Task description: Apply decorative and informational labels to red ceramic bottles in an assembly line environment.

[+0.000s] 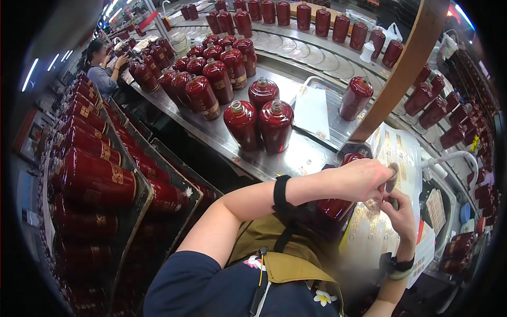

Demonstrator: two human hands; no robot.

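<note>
Got left hand (368,178) curled, right hand (401,214) bent in beside it — can't tell how tightly closed or if gripping anything. Held over gold-patterned sheets (411,153), probably spread for easy reach — with red bottle (334,208) under left wrist, likely kept close.

Bright fluorescent tubes (30,74) glowed overhead in the workshop; a wooden post (400,71) rose beside a stainless-steel worktable (309,157), and a curving conveyor (327,63) ran behind.
</note>
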